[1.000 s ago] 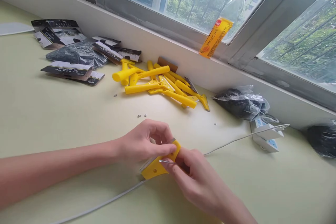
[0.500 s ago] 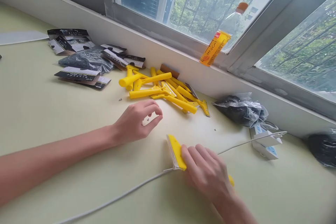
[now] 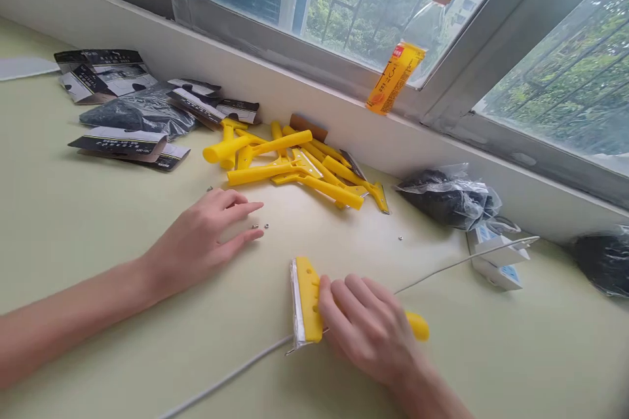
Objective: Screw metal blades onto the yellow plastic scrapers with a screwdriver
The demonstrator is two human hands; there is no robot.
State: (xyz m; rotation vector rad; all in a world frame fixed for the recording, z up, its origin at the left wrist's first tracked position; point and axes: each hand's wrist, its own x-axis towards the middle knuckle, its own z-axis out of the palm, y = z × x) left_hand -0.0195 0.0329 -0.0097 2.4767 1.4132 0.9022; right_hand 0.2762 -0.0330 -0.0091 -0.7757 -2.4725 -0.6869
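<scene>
My right hand (image 3: 371, 327) is wrapped round the handle of a yellow scraper (image 3: 309, 301). The scraper's wide head points left, with a blade edge in what looks like clear plastic, above the grey cable. A thin metal piece (image 3: 291, 352) shows at the lower corner of the head. My left hand (image 3: 209, 229) is low over the table with thumb and fingers apart and nothing between them. Just by its fingertips lie a small screw (image 3: 255, 227) and a nut (image 3: 266, 226). Another small metal part (image 3: 209, 189) lies behind that hand.
Several yellow scrapers (image 3: 295, 173) lie piled at the back. Black-and-white card packaging (image 3: 122, 141) and a dark plastic bag (image 3: 137, 111) are at left. To the right are another bag (image 3: 445, 200), a power strip (image 3: 496, 262) and a cable (image 3: 226, 377). A bottle (image 3: 396, 75) stands on the sill.
My left hand has moved left and its fingers have spread from a near pinch. The scraper in my right hand has turned, showing more of its head's flat face. The view has shifted slightly.
</scene>
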